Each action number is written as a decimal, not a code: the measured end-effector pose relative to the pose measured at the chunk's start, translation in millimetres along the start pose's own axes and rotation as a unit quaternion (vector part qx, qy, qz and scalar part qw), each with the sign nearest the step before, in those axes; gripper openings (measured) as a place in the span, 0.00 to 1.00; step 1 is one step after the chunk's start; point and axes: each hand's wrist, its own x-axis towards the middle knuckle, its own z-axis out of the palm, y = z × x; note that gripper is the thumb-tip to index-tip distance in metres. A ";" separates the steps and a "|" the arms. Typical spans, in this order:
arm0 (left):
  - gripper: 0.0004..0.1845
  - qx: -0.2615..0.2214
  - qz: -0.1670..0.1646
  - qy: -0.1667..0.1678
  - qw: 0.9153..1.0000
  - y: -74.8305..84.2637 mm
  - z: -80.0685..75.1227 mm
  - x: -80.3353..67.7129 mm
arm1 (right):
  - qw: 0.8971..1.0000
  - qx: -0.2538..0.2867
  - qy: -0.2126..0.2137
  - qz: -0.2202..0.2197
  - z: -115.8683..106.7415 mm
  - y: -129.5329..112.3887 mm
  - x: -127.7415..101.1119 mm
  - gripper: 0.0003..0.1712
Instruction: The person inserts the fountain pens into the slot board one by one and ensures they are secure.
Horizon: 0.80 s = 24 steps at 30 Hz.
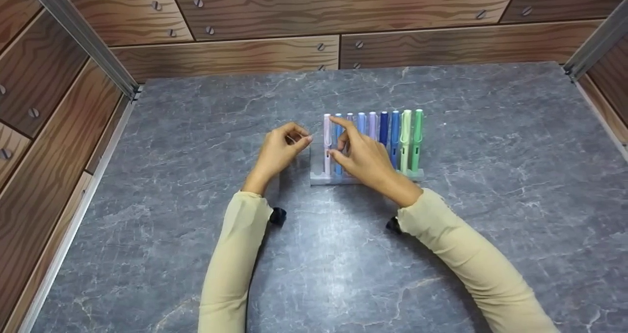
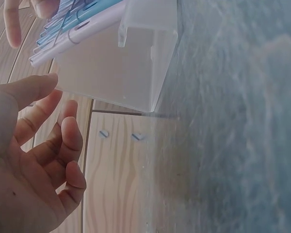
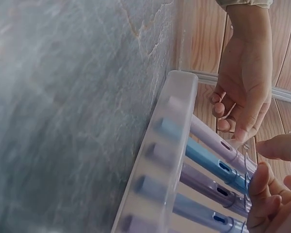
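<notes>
A clear pen stand (image 1: 319, 178) sits near the middle of the grey stone surface (image 1: 196, 254), slightly toward the far edge. It holds a row of upright pens, running from a pale pink pen (image 1: 327, 144) at the left end, through a light blue pen (image 1: 337, 146), to a green pen (image 1: 416, 139) at the right end.

The right hand (image 1: 365, 159) reaches into the left part of the row. Its index fingertip rests at the top of the light blue pen and its thumb lies lower on the same pen, so the grip pinches that pen.

The left hand (image 1: 279, 151) hovers just beside the stand's left end, apart from it. Its fingers are loosely curled, thumb close to the fingertips, holding nothing.

Beige sleeves (image 1: 230, 269) cover both forearms.
</notes>
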 end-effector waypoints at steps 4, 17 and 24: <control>0.09 0.002 -0.001 -0.005 1.000 -0.6 -1.6 0.6 | 1.000 0.009 -0.003 0.006 -4.0 1.9 -0.7 0.33; 0.14 0.005 -0.011 -0.008 1.000 -6.4 -11.3 -0.7 | 1.000 0.006 0.025 -0.005 -16.9 6.9 -1.4 0.34; 0.17 -0.005 -0.005 -0.010 1.000 -6.6 -14.8 -0.6 | 0.999 0.033 0.030 0.012 -31.1 12.6 -4.1 0.33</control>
